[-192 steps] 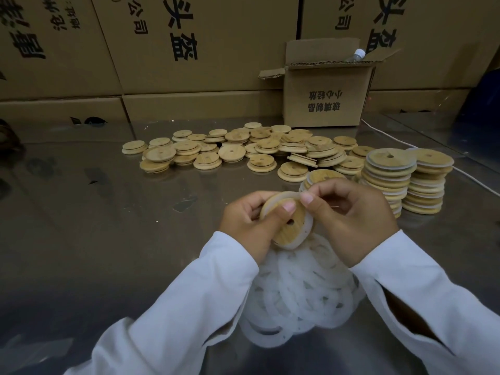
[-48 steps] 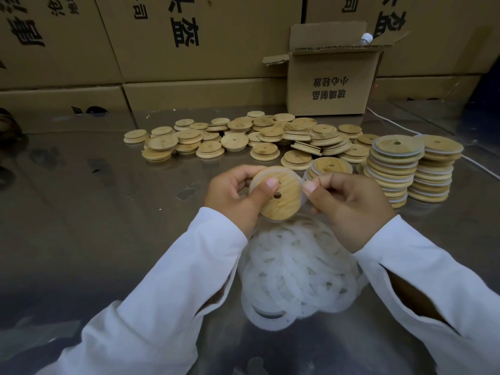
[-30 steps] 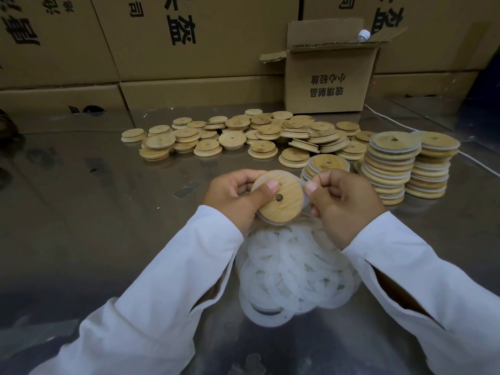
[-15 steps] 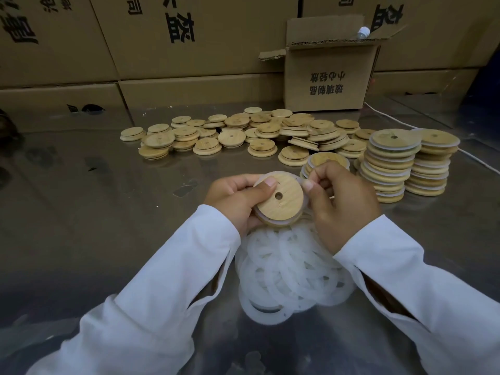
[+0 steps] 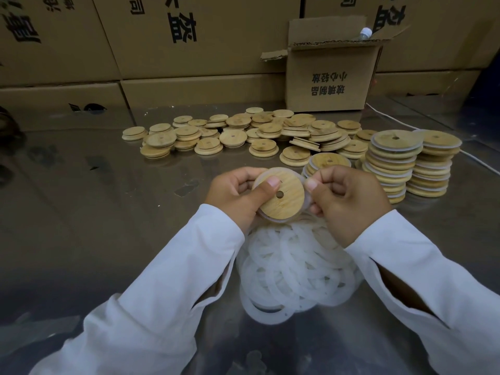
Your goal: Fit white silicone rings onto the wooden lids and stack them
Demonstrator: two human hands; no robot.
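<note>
Head view: left hand (image 5: pixel 232 196) and right hand (image 5: pixel 349 201) fingers pinch the wooden lid (image 5: pixel 284 198), fitting its ring (image 5: pixel 273 219); next it probably joins the stack (image 5: pixel 393 158) at two o'clock.

Shiny metal table (image 5: pixel 81 212); stacked cardboard cartons (image 5: pixel 189 36) behind; dim light.

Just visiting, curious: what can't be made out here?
Head view:
- Underside of the round wooden lid, and whether the white silicone ring sits all round: hidden by lid's face, left hand, right hand.
- Contents of the open cardboard box: walls hide all but a white bottle cap.
- Count of loose white rings: overlapping, partly under white sleeves.
</note>
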